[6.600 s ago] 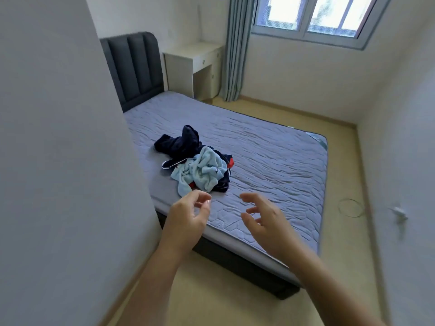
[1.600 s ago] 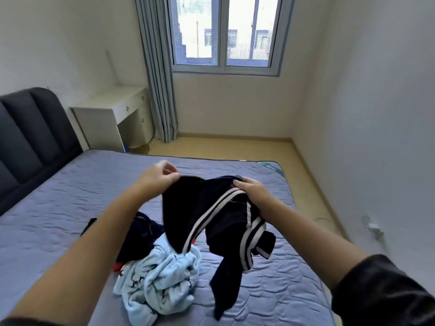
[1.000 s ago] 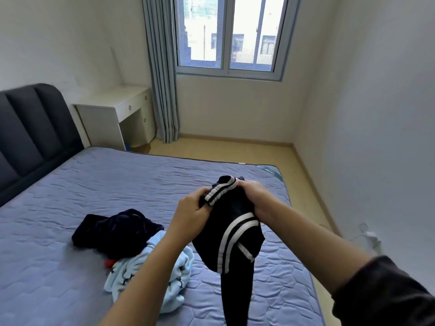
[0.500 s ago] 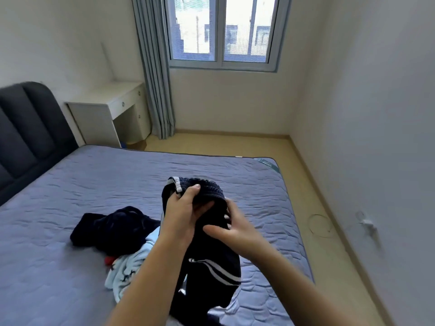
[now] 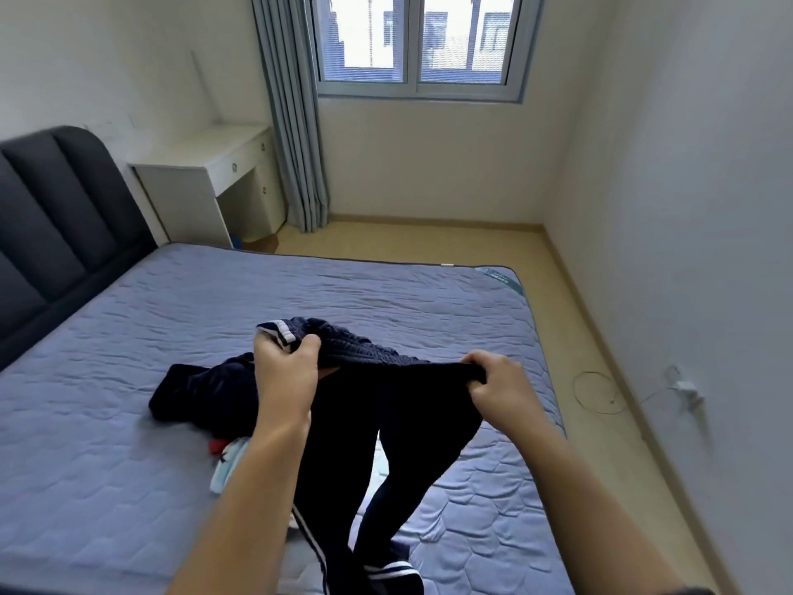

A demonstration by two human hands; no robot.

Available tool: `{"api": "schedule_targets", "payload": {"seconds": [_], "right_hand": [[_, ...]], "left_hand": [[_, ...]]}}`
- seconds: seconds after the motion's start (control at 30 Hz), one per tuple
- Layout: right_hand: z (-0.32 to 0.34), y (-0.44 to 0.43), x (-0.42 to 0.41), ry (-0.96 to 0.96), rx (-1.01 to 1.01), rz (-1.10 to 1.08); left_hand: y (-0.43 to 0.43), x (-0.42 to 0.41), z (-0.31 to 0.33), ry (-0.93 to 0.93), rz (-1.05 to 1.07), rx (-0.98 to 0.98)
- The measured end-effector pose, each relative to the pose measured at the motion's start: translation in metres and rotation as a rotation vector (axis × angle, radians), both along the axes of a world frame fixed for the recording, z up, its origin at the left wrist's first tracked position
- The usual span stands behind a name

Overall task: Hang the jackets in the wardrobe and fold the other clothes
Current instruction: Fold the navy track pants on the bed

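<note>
Both hands, left hand (image 5: 285,371) and right hand (image 5: 500,386), grip the dark trousers' (image 5: 386,423) waistband, fingers curled round it, stretching it flat for folding above the bed (image 5: 128,337).

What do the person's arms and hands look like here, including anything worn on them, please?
The left hand and the right hand are bare: no gloves, rings or watch show. The left arm is uncovered as far as it shows; the right arm is uncovered up to a sliver of dark sleeve at the frame's bottom edge.

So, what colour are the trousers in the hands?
Dark navy trousers with white side stripes, in the head view.
</note>
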State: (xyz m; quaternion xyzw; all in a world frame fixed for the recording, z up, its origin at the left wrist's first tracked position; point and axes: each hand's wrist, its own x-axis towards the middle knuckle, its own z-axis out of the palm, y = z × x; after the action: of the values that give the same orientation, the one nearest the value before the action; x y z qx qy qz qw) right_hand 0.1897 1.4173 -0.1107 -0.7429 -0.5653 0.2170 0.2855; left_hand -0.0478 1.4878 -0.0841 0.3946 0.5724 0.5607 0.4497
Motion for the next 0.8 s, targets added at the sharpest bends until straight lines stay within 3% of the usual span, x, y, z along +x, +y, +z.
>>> {"api": "schedule_targets", "payload": {"seconds": [0.13, 0.2, 0.3, 0.37, 0.47, 0.57, 0.6, 0.73, 0.8], "right_hand": [[-0.003, -0.003, 0.004, 0.077, 0.167, 0.075], [0.000, -0.006, 0.006, 0.202, 0.267, 0.122], [0.006, -0.012, 0.014, 0.411, 0.393, 0.190], [0.010, -0.013, 0.020, 0.439, 0.429, 0.216], [0.018, -0.011, 0.033, 0.373, 0.321, 0.281], [0.021, -0.008, 0.045, 0.201, 0.148, 0.368], [0.021, -0.008, 0.047, 0.146, 0.105, 0.395], [0.019, -0.010, 0.050, -0.022, 0.009, 0.470], [0.021, -0.012, 0.053, -0.098, -0.007, 0.487]], "left_hand": [[0.005, -0.013, -0.005, 0.293, 0.042, 0.046], [0.008, -0.024, -0.006, 0.392, -0.088, 0.046], [0.010, -0.040, -0.006, 0.294, -0.323, -0.063], [0.011, -0.054, -0.006, 0.263, -0.492, -0.092], [0.012, -0.069, -0.009, 0.458, -0.616, -0.077], [0.013, -0.065, -0.013, 0.378, -0.524, -0.081], [0.013, -0.062, -0.014, 0.439, -0.491, -0.065], [0.014, -0.062, -0.008, 1.012, -0.333, 0.178], [0.016, -0.062, 0.000, 1.097, -0.370, 0.365]]}}
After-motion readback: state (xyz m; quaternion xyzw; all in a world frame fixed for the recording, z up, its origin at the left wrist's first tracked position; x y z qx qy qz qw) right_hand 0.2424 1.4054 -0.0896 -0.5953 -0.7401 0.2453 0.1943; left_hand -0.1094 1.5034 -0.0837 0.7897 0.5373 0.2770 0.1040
